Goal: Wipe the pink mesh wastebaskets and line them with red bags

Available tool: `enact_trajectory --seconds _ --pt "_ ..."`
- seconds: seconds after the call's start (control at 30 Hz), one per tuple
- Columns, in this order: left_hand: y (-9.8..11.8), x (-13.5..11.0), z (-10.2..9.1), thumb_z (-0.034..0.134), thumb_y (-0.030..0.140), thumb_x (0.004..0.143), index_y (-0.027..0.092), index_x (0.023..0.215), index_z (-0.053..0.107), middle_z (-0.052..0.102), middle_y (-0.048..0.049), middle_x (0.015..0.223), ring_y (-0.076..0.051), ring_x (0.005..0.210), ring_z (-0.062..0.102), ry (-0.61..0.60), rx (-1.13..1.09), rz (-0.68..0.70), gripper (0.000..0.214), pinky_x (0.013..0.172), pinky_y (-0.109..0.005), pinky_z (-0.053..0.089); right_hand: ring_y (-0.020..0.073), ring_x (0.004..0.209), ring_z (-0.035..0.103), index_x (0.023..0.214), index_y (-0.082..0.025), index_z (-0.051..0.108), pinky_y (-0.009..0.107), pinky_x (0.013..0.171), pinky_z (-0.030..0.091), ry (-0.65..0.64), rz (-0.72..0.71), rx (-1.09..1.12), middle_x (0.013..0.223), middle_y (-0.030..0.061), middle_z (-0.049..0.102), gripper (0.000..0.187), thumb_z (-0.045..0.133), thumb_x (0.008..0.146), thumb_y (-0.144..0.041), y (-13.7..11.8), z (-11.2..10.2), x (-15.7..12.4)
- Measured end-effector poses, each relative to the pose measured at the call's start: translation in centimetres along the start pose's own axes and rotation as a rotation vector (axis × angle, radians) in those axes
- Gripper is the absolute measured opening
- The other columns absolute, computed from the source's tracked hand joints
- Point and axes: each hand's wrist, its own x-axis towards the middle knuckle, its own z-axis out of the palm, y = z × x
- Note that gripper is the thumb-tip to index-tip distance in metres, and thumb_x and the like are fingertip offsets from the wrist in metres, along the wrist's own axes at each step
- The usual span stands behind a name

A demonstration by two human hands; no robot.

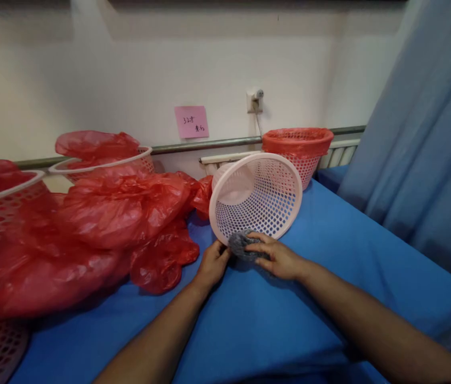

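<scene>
A white perforated plastic basket [217, 197] lies tilted on its side, its mouth facing me, on the blue-covered table [329, 240]. My left hand [213, 262] grips the lower left of its rim, fingers closed; the fingertips are partly hidden under the rim. In my right hand [275, 257] is a bunched grey cloth [241, 244], pressed against the rim's bottom edge just beside my left hand. My right fingers are curled over the cloth.
Red plastic bags [121, 208] heap up on the left, among more white baskets [37, 178]. Behind the tilted basket stands a red-lined basket [297, 144]. A pink note [192, 121] and a socket [255, 102] are on the wall. A blue curtain [421, 133] hangs at right.
</scene>
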Motion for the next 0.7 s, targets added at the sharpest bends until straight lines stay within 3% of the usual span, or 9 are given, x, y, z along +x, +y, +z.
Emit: enact_trajectory --seconds 0.13,0.23,0.33,0.5,0.6,0.7 --pt "1.6 0.2 -1.0 0.069 0.043 0.085 0.017 0.085 0.067 0.07 -0.0012 0.08 -0.017 0.075 0.064 0.208 0.084 0.064 0.026 0.072 -0.028 0.053 0.0305 0.126 0.055 0.118 -0.025 0.075 0.049 0.107 0.048 0.144 0.285 -0.375 0.151 0.0104 0.05 0.046 0.054 0.086 0.0 2.2 -3.3 -1.0" --pt "2.4 0.0 -1.2 0.068 0.042 0.086 0.018 0.08 0.063 0.065 0.0012 0.074 -0.014 0.069 0.06 0.254 0.106 0.116 0.026 0.067 -0.025 0.049 0.0334 0.126 0.053 0.12 -0.025 0.074 0.05 0.105 0.048 0.249 0.444 -0.512 0.156 0.0109 0.045 0.049 0.051 0.087 0.002 2.5 -4.3 -1.3" --pt "2.0 -0.2 -0.4 0.068 0.043 0.086 0.018 0.086 0.065 0.068 -0.0003 0.079 -0.015 0.073 0.063 0.173 0.068 0.09 0.025 0.071 -0.027 0.052 0.0332 0.131 0.053 0.126 -0.025 0.072 0.05 0.11 0.045 0.184 0.381 -0.348 0.153 0.0127 0.048 0.057 0.055 0.081 0.006 2.1 -2.9 -0.9" --pt "0.0 -0.2 0.9 0.069 0.039 0.081 0.016 0.1 0.071 0.078 -0.0083 0.102 -0.024 0.094 0.07 -0.114 0.049 -0.017 0.029 0.089 -0.039 0.056 0.025 0.138 0.05 0.138 -0.029 0.062 0.046 0.116 0.042 0.021 0.062 0.055 0.152 0.0089 0.05 0.067 0.067 0.078 -0.001 1.8 0.1 0.1" --pt "0.2 0.1 0.3 0.066 0.042 0.083 0.017 0.094 0.071 0.078 -0.0065 0.095 -0.024 0.088 0.07 -0.05 0.069 -0.012 0.027 0.086 -0.038 0.056 0.0256 0.135 0.052 0.127 -0.027 0.07 0.046 0.115 0.043 0.013 0.079 -0.051 0.151 0.008 0.051 0.054 0.065 0.08 -0.002 2.1 -0.6 0.3" --pt "1.3 0.3 -0.7 0.065 0.046 0.085 0.018 0.087 0.064 0.072 -0.0023 0.083 -0.019 0.078 0.067 0.143 0.063 0.034 0.028 0.076 -0.032 0.055 0.0305 0.129 0.054 0.118 -0.025 0.076 0.049 0.111 0.046 0.128 0.318 -0.349 0.149 0.0096 0.053 0.046 0.054 0.086 -0.001 2.8 -2.7 0.1"
